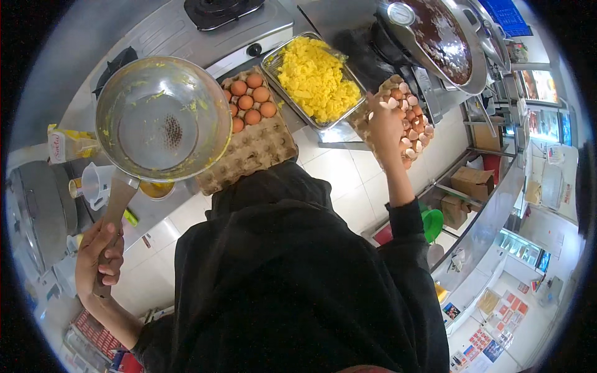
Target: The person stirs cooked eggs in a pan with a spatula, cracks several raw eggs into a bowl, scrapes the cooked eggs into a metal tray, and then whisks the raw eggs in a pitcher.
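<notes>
My left hand (103, 256) is closed around the handle of a large metal frying pan (158, 119), which has yellow egg bits stuck to its wall. My right hand (386, 122) is at an egg carton filled with cracked eggshells (413, 123); its fingertips are partly hidden, so its grip on the carton is unclear. Scrambled eggs (315, 77) fill a rectangular metal tray (269, 70) between the two hands. Beside the pan, whole brown eggs (252, 116) sit in one part of a cardboard egg tray (254, 151), whose nearer cups hold none.
A gas stove (275, 30) stands behind the tray. A big pot of dark liquid (440, 39) with a dial thermometer (401, 14) is at the upper right. Left of the pan are a plastic measuring jug (95, 184) and a yellow-white packet (70, 145). Cardboard boxes (472, 183) occupy a right-hand shelf.
</notes>
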Tool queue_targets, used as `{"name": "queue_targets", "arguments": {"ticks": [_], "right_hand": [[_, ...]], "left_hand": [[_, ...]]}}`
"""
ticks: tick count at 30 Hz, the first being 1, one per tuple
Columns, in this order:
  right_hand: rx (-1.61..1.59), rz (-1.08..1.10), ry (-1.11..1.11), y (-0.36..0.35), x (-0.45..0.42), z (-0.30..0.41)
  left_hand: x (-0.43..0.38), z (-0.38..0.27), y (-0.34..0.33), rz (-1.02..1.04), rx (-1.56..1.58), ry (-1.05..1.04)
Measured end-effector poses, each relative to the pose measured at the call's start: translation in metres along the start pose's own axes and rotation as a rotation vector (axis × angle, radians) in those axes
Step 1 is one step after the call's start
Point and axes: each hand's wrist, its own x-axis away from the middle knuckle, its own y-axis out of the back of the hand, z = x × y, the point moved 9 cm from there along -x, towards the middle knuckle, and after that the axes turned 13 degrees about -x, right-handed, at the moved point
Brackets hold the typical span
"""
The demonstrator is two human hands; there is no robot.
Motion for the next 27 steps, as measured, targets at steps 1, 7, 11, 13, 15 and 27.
{"name": "queue_targets", "arguments": {"ticks": [1,7,11,13,15,27], "right_hand": [[0.064,-0.006,0.065,-0.007,0.012,0.006],[0.213,0.086,0.043,0.014,0.053,0.016],[0.094,0.037,0.041,0.045,0.045,0.012],[0.164,0.055,0.006,0.051,0.037,0.028],[0.226,0.094,-0.039,0.025,0.042,0.009],[0.197,-0.017,0.24,0.04,0.058,0.022]], "left_hand": [[0.001,0.0,-0.001,0.014,-0.001,-0.013],[0.0,0.014,0.003,0.036,0.028,0.015],[0.001,0.011,-0.001,0.049,0.058,0.026],[-0.001,0.013,-0.001,0.036,0.039,0.048],[0.0,0.013,0.001,0.05,0.031,0.042],[-0.004,0.025,0.006,0.009,0.07,0.053]]}}
